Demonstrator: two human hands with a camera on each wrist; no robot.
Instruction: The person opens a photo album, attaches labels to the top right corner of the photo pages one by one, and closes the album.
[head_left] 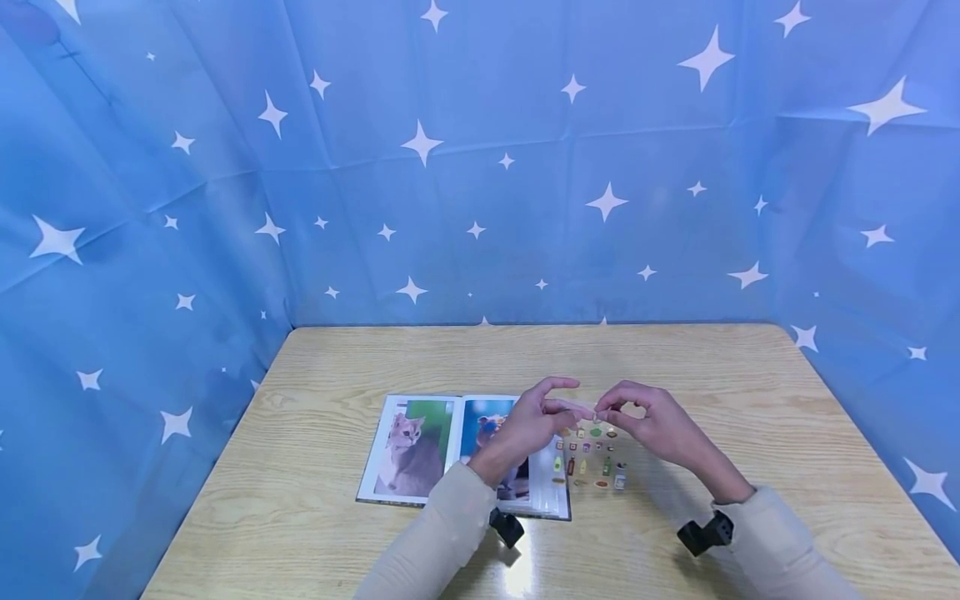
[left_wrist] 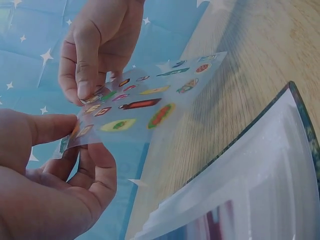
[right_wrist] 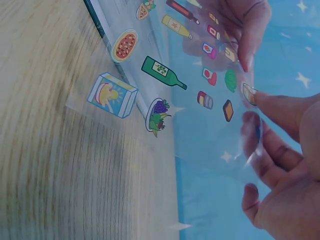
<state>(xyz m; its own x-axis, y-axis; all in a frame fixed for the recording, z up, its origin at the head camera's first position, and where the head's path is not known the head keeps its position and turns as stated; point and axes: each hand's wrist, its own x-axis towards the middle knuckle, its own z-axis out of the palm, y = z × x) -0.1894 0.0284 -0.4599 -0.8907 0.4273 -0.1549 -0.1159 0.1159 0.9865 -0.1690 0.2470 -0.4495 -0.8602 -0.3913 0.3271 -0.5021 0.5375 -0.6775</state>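
A clear sticker sheet [head_left: 594,472] printed with small food pictures is held up above the table. My left hand [head_left: 528,425] pinches its left part between thumb and fingers, as the left wrist view shows. At the sheet's far edge, my right hand [head_left: 660,423] pinches with thumb and index finger, the thumb on a small pale oval sticker [right_wrist: 248,93]. Whether that sticker has lifted off cannot be seen. In the right wrist view a green bottle sticker [right_wrist: 162,73], a cereal box sticker [right_wrist: 113,95] and a pizza sticker [right_wrist: 125,45] stay on the film.
An open photo album [head_left: 367,487] lies on the wooden table [head_left: 300,417], partly under my left forearm. Its left page has a cat photo [head_left: 408,458]. Dark wrist cameras sit on both sleeves. A blue star-patterned cloth [head_left: 510,217] hangs behind and beside the table.
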